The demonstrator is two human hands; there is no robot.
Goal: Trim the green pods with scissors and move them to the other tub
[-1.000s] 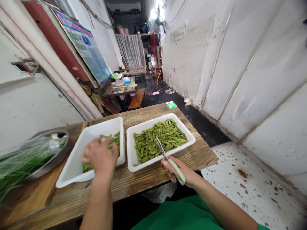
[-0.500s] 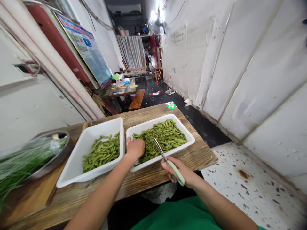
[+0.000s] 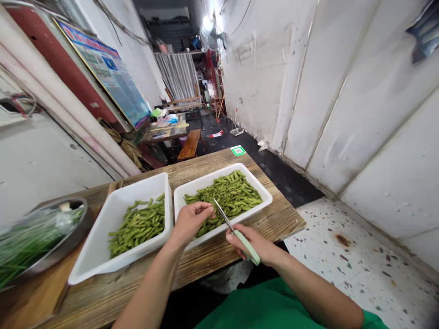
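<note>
Wooden table (image 3: 240,228) carries two white tubs side by side, touching; open floor past the table's right edge. Right tub (image 3: 264,194) holds edamame pods (image 3: 233,194). Left hand (image 3: 190,219) pinches a pod over its near rim; right hand (image 3: 254,244), off the table's front edge, grips green-handled scissors (image 3: 236,233).

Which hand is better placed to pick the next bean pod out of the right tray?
Left. The left hand is over the near edge of the right tray, fingers curled at the pods. The right hand is outside the tray, holding the scissors.
</note>
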